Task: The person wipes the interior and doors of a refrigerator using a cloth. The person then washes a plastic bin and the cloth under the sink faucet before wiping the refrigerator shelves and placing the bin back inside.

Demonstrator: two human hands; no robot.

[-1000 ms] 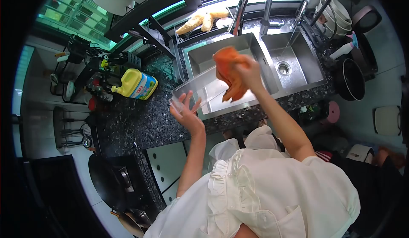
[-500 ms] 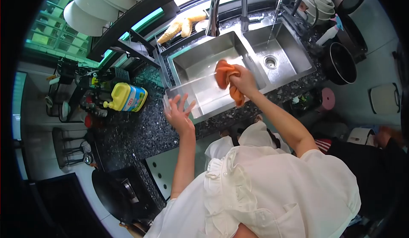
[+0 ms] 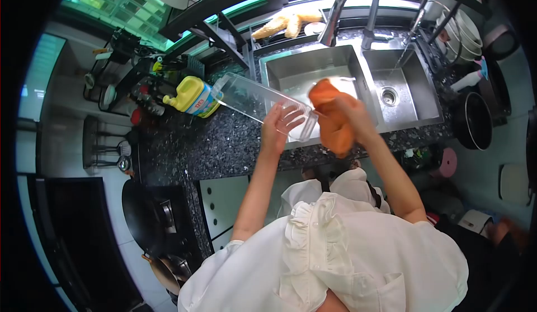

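Note:
My left hand grips a long clear plastic container near its right end, fingers spread along its side. The container slants over the counter and the left edge of the large sink basin. In my right hand is a bunched orange cloth, slightly smeared by motion, close to the container's right end. Whether the cloth touches the container I cannot tell. Both hands are above the sink's front edge.
Water runs from a tap into the small basin. A yellow jug stands on the dark counter, left of the sink. Bowls and a black pot are at the right. A wok sits at lower left.
The container has turned, its far end now swung up toward the yellow jug. My right hand has drawn the cloth to the container's near right end. The camera view has shifted left.

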